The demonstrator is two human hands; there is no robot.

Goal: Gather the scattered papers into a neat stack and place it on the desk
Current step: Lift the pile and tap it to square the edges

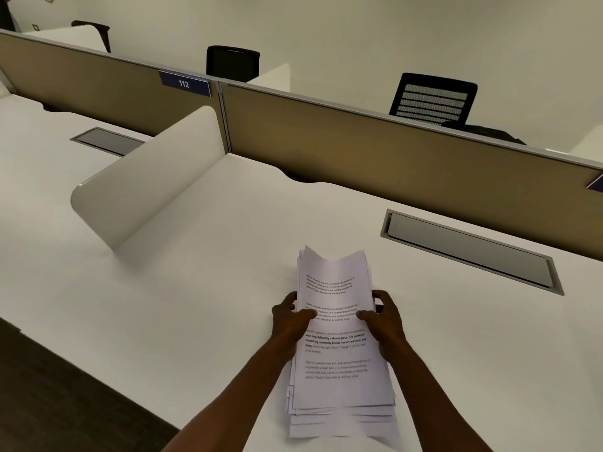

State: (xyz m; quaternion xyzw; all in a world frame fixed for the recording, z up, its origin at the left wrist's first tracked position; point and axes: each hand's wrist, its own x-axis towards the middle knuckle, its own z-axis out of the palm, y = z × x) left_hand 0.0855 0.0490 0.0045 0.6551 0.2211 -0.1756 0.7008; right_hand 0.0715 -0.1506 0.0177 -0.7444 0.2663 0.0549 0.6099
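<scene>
A thick stack of printed white papers (336, 353) is held lengthwise over the white desk (202, 288). My left hand (292, 321) grips its left edge, thumb on the top sheet. My right hand (381, 324) grips the right edge the same way. The sheets bow slightly down the middle. At the near end the lower sheets fan out unevenly. I cannot tell whether the stack's near end touches the desk.
A white curved side divider (146, 184) stands at the left. A tan partition (391, 158) with a "112" label (184, 83) runs along the back. A grey cable flap (470, 249) lies at the right. Black chairs (432, 99) stand behind the partition.
</scene>
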